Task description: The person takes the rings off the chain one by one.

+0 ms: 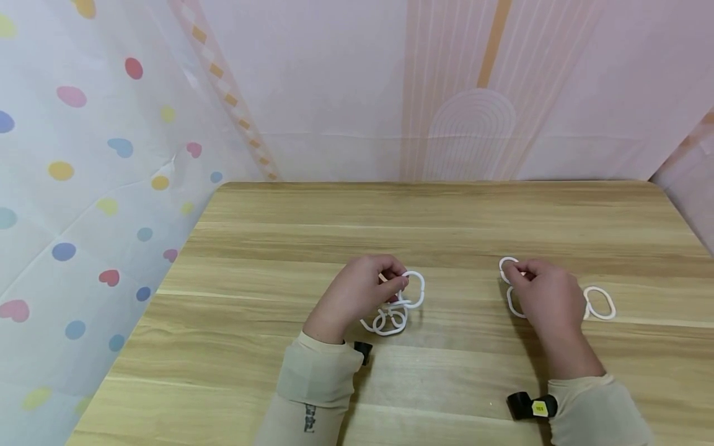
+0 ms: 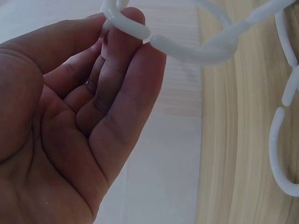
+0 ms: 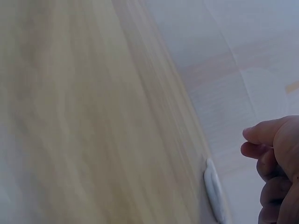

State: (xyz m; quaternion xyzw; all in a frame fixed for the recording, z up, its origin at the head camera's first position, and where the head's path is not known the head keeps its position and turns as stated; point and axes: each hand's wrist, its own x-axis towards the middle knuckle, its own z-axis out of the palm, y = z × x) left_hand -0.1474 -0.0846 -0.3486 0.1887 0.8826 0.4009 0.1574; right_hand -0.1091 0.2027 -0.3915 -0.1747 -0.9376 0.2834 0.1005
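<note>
White links [image 1: 423, 288], pinched in your left hand [image 1: 368, 288]! Your right hand [image 1: 549, 300], well apart, hovers at more links [image 1: 507, 259], hold unclear; chaining seems underway, a pickup likely next.

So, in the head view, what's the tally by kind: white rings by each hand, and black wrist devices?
Rings by left hand: at least 3, tangled
Rings by right hand: at least 3, partly hidden
Wrist devices: 2
Total: at least 8
</note>
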